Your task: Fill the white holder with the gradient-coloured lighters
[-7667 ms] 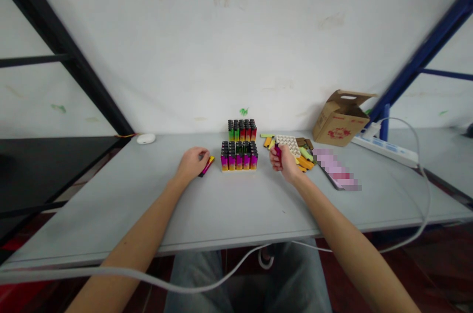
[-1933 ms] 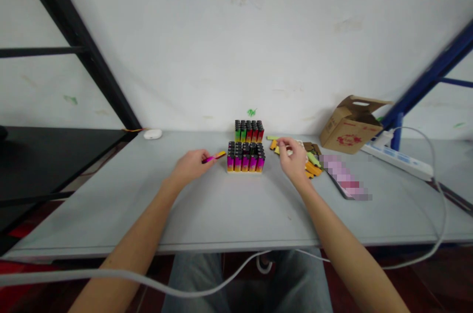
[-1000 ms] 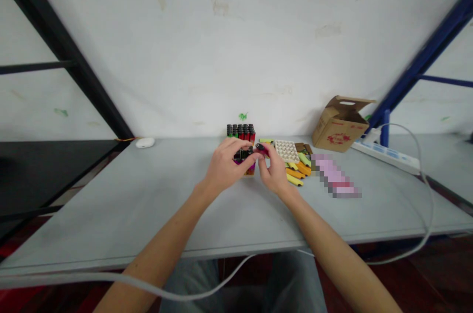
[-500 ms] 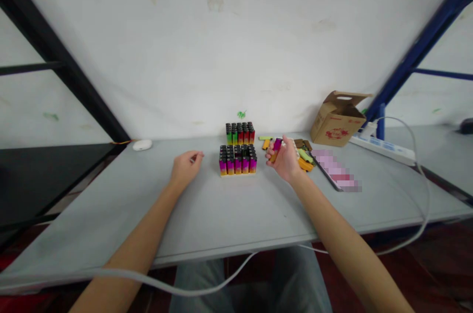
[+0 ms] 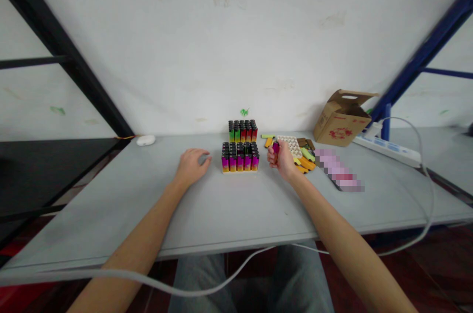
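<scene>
A long grey table runs across the view below a white wall, and both bare forearms reach over its front edge towards the middle. The left arm angles in from the lower left, with the left hand resting palm down on the tabletop. Its fingers lie loosely together and slightly curled, with nothing visible in them, just left of a block of upright lighters. The right arm comes in from the lower right, its wrist raised and the right hand closed in a fist. The curled fingers press around a lighter, and only its magenta end shows above them. That lighter is held just right of the block, close to a white perforated tray. The block stands in tight rows, with black tops and bodies shading from magenta to yellow. Behind it stands a second block of lighters, with black tops over green and red bodies. Loose yellow, orange and green lighter bodies lie around the tray, between the right hand and a pixelated flat object. A cardboard box sits farther back.
</scene>
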The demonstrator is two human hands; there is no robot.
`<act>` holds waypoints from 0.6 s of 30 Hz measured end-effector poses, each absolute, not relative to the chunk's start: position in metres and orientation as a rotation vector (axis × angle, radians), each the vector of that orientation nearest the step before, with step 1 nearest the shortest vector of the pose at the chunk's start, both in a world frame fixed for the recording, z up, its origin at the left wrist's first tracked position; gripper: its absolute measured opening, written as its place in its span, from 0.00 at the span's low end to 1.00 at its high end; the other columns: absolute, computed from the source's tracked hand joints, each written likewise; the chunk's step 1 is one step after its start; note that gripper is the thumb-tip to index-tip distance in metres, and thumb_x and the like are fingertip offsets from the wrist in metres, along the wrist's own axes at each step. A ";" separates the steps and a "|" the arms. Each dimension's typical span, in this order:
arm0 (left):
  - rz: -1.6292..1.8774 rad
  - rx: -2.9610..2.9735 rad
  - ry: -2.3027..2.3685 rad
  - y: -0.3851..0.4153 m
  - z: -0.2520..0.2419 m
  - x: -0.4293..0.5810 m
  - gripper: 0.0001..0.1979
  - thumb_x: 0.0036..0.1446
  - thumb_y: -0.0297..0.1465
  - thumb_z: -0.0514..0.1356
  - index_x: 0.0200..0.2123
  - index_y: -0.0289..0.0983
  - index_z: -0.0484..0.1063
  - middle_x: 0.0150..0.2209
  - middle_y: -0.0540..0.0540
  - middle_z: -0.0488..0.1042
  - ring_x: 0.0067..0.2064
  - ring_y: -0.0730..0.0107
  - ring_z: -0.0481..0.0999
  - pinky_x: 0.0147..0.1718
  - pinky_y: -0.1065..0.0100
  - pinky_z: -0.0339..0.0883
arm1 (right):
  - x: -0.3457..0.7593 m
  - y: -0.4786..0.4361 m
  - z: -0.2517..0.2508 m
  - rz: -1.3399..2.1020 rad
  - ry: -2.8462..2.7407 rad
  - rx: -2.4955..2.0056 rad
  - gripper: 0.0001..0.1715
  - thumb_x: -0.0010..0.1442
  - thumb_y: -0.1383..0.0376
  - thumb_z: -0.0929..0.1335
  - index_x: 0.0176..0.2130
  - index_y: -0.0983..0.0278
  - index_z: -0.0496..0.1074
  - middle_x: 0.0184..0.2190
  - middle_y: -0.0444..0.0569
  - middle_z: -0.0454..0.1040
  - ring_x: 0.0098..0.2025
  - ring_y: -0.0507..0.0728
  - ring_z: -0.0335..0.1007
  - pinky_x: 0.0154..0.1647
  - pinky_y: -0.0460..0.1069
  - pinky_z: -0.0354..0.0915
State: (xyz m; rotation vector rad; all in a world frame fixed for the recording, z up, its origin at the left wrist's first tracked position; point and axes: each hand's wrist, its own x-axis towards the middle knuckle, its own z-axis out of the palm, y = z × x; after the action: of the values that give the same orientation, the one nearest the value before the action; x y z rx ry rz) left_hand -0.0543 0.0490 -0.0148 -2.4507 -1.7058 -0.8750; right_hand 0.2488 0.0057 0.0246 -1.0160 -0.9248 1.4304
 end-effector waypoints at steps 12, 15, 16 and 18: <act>-0.405 -2.619 -1.724 0.045 -0.019 -0.053 0.32 0.61 0.46 0.47 0.62 0.31 0.62 0.64 0.35 0.59 0.65 0.51 0.58 0.63 0.52 0.52 | 0.243 0.003 0.022 1.376 -1.051 -0.914 0.25 0.54 0.45 0.58 0.21 0.62 0.57 0.15 0.39 0.52 0.16 0.48 0.45 0.15 0.43 0.39; -0.413 -2.620 -1.723 0.044 -0.018 -0.053 0.33 0.61 0.46 0.47 0.62 0.30 0.62 0.64 0.33 0.59 0.66 0.50 0.57 0.63 0.53 0.51 | 0.243 0.003 0.023 1.380 -1.051 -0.918 0.24 0.55 0.47 0.58 0.20 0.61 0.56 0.15 0.39 0.50 0.16 0.48 0.43 0.15 0.43 0.38; -0.416 -2.619 -1.725 0.044 -0.018 -0.052 0.33 0.61 0.45 0.47 0.62 0.29 0.62 0.64 0.33 0.59 0.66 0.50 0.57 0.63 0.53 0.51 | 0.242 0.003 0.023 1.387 -1.042 -0.923 0.24 0.55 0.47 0.58 0.20 0.61 0.55 0.15 0.38 0.49 0.16 0.47 0.43 0.15 0.43 0.38; -0.414 -2.619 -1.732 0.044 -0.019 -0.052 0.33 0.62 0.45 0.47 0.62 0.29 0.62 0.64 0.33 0.59 0.66 0.50 0.57 0.63 0.53 0.51 | 0.242 0.003 0.024 1.403 -1.019 -0.935 0.24 0.56 0.48 0.58 0.20 0.61 0.54 0.15 0.38 0.48 0.16 0.47 0.42 0.15 0.43 0.37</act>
State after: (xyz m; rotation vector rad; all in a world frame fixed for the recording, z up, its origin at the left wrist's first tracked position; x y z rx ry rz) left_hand -0.0522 0.0439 -0.0186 -2.6195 -1.7324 -0.4137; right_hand 0.2420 0.0031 0.0243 -0.9351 -1.0190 1.4026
